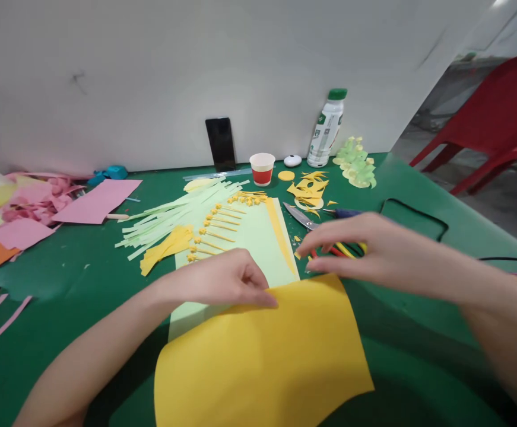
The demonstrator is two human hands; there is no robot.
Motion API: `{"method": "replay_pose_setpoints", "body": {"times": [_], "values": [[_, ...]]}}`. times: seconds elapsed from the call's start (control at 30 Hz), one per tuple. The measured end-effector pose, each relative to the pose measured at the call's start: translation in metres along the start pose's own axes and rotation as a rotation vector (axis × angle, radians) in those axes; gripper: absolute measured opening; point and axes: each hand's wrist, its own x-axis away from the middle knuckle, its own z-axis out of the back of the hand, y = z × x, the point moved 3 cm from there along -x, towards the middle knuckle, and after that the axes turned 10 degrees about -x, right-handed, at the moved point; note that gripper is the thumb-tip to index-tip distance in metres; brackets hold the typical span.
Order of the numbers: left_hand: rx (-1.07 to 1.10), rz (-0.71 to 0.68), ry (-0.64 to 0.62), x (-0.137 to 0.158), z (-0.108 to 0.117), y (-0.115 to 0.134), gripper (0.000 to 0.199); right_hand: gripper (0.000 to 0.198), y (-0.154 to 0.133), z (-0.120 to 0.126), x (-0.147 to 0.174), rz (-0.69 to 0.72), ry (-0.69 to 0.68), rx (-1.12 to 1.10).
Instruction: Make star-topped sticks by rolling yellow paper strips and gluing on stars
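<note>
My left hand (227, 279) is closed on the top edge of a yellow sheet of paper (262, 362), thumb on the near face. The sheet bends slightly and covers part of a pale green sheet (258, 237). Just above the yellow sheet's right corner, my right hand (347, 243) has its thumb and fingers apart with nothing between them. Behind its fingertips lie scissors (301, 218) with red and yellow handles, partly hidden. On the green sheet sits a row of thin yellow paper stems (218, 225) with small curled heads.
Pale green paper strips (187, 207) and folded yellow paper (168, 246) lie to the left. At the back stand a phone (221, 144), a paper cup (262, 169) and a white bottle (326, 131). Yellow scraps (309, 188) lie right; pink paper (100, 203) lies far left.
</note>
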Motion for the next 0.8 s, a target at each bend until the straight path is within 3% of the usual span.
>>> {"method": "replay_pose_setpoints", "body": {"times": [0.1,0.17,0.3,0.47,0.6,0.67,0.8], "values": [[0.019,-0.003,-0.053,-0.003,-0.012,0.005,0.039,0.028,-0.006,-0.037,-0.004,-0.024,-0.288,-0.004],[0.016,0.001,-0.059,-0.002,-0.015,0.007,0.041,0.028,-0.007,-0.050,-0.005,-0.040,-0.350,-0.023],[0.008,0.020,-0.029,0.006,-0.011,0.009,0.040,0.028,-0.007,-0.048,-0.007,-0.010,-0.343,-0.071],[0.002,0.066,0.022,0.009,-0.002,0.002,0.035,0.029,0.013,-0.011,-0.006,-0.134,-0.336,-0.033],[0.005,0.086,0.026,0.005,-0.001,-0.006,0.036,0.031,0.020,0.008,-0.009,-0.206,-0.109,0.034],[0.010,0.083,0.012,0.002,-0.004,-0.006,0.036,0.028,0.013,0.000,-0.010,-0.122,-0.080,-0.001],[0.014,0.081,-0.016,-0.001,-0.011,-0.002,0.039,0.020,-0.001,-0.034,-0.011,-0.011,-0.237,-0.124]]}}
